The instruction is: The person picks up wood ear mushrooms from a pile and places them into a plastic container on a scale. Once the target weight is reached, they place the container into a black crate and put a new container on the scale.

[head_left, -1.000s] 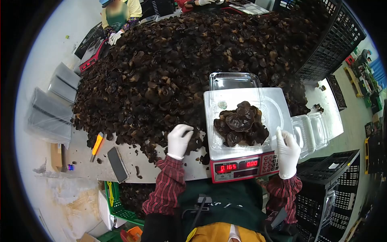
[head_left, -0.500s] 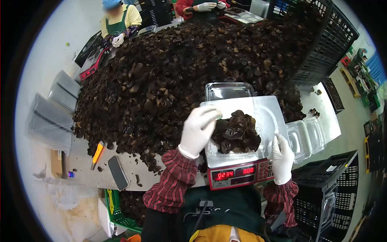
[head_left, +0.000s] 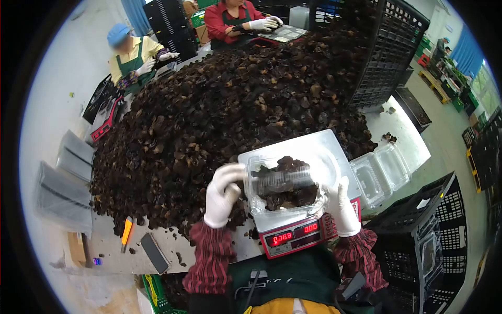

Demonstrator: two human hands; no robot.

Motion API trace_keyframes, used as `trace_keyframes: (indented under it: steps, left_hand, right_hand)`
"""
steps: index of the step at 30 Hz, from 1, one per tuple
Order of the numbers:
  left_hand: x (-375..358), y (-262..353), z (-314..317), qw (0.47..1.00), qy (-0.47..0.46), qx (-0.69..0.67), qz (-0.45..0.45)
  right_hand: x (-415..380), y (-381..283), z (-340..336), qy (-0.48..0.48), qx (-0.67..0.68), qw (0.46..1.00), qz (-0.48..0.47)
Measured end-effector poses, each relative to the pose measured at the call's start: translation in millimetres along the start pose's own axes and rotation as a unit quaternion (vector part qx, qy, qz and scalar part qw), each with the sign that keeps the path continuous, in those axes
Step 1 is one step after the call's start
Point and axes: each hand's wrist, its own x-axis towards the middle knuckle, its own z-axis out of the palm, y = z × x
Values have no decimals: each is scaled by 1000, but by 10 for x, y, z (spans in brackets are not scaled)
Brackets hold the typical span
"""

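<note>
A clear plastic clamshell box [head_left: 293, 214] with dark wood ear mushrooms [head_left: 287, 183] in it is on the metal pan of a red weighing scale [head_left: 314, 238]. Its clear lid lies over the mushrooms and throws back light. The scale's red digits appear to read 0.168 and 0.00. My left hand [head_left: 222, 196], in a white glove, has its fingers curled at the box's left edge. At the right edge, my gloved right hand [head_left: 341, 209] grips the box near its front corner, with one finger pointing up. Some of its fingertips blend into the clear plastic.
A large heap of wood ear [head_left: 209, 120] covers the table beyond the scale. Open clamshell boxes [head_left: 381, 175] lie to the right, above black crates [head_left: 418, 220]. A yellow cutter [head_left: 127, 230] and a phone [head_left: 155, 253] are at left. Two co-workers stand across the heap.
The lid, folded open behind the box before, now lies over it. My left hand has gone from the mushrooms to the box's left edge. My right hand has come onto the box; the reading fell from 0.234.
</note>
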Motion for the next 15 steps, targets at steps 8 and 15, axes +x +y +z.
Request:
trace_keyframes:
  steps: [8, 15]
  left_hand:
    - [-526, 642, 157, 850, 27, -341, -400]
    - [-577, 692, 339, 859, 99, -333, -377]
  right_hand:
    - [-49, 34, 16, -22, -155, 988, -19]
    - [-56, 228, -4, 39, -46, 997, -50]
